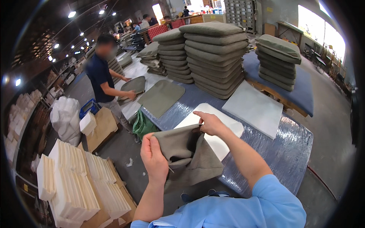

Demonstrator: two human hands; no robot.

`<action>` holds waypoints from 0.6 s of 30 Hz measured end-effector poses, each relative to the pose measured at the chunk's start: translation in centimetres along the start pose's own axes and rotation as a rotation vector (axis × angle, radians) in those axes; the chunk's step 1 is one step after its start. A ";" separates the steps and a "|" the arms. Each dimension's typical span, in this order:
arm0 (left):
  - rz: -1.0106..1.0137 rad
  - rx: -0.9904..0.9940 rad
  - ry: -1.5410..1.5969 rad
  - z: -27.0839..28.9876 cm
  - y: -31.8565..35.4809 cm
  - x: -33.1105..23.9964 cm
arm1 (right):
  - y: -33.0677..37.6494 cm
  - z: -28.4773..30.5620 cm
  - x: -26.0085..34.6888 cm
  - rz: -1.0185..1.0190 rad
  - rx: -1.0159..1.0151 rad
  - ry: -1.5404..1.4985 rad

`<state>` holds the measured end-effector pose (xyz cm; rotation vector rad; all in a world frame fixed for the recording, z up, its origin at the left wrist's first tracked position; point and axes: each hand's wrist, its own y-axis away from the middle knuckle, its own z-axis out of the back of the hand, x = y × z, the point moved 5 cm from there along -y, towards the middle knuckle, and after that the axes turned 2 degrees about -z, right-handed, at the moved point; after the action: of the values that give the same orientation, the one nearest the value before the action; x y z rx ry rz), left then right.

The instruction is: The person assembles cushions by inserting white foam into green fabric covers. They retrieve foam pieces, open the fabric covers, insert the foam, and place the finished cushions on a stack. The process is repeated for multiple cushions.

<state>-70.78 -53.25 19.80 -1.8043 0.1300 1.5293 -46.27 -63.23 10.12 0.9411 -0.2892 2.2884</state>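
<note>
Between my two hands hangs a grey-green fabric cushion cover (178, 146), its mouth gaping with dark folds inside. My left hand (154, 157) grips the left edge, thumb on the near side. At the upper right corner my right hand (209, 123) pinches the cloth, with the index finger stretched out. Just beyond the cover a white foam pad (228, 127) lies on the plastic-wrapped blue table (262, 163). A flat grey-green cover (162, 97) rests farther left, and a thin whitish sheet (254, 108) lies to the right of the foam.
Tall stacks of grey-green cushions (215, 57) stand at the table's far side, with another stack (277, 62) on a second blue table. A co-worker (102, 74) handles a cushion at the left. White foam pads (72, 182) are piled low at the near left, beside a green bag (143, 125).
</note>
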 end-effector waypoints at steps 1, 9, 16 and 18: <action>0.034 -0.049 0.041 1.2 -0.2 0.3 | 0.0 -0.6 1.6 -0.011 0.130 -0.054; 0.115 -0.234 0.359 5.6 -1.9 -0.6 | -0.9 1.8 -7.2 -0.153 0.029 -0.898; 0.065 -0.347 0.249 9.7 -0.4 -1.4 | 2.4 -12.2 -1.2 -0.122 0.581 -0.778; 0.075 -0.361 0.240 9.5 0.6 -0.9 | 6.9 -19.5 0.1 -0.216 0.863 -0.676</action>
<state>-78.97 -48.44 20.30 -2.2906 0.0386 1.4512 -61.49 -60.32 -3.60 2.0497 0.5581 1.7981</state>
